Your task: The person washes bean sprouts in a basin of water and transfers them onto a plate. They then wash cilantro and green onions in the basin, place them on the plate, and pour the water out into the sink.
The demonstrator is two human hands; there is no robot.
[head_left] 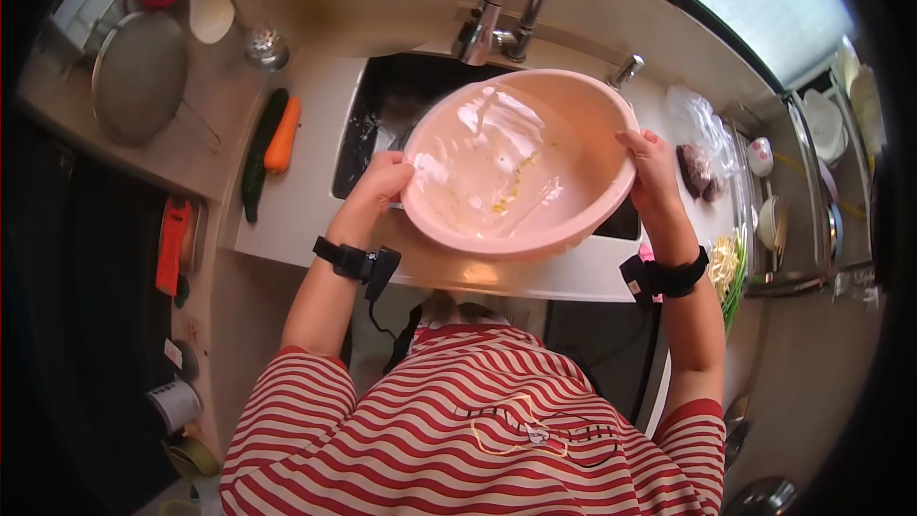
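A pink oval basin [597, 139] is held up, tilted, over the dark sink [382, 96]. Water and small yellow-green scraps lie on its bottom. My left hand [385, 179] grips the rim at its left end, thumb on top. On the opposite end, my right hand [651, 167] is closed around the rim. The undersides of both hands' grips are hidden by the basin wall. Behind the basin rises a chrome faucet [497, 10].
Left of the sink lie a cucumber [263, 153] and a carrot [283, 137]. A round strainer [140, 78] and a white ladle [208, 14] are farther left. To the right are a plastic bag [695, 119], green stalks [734, 291] and a dish rack [807, 201].
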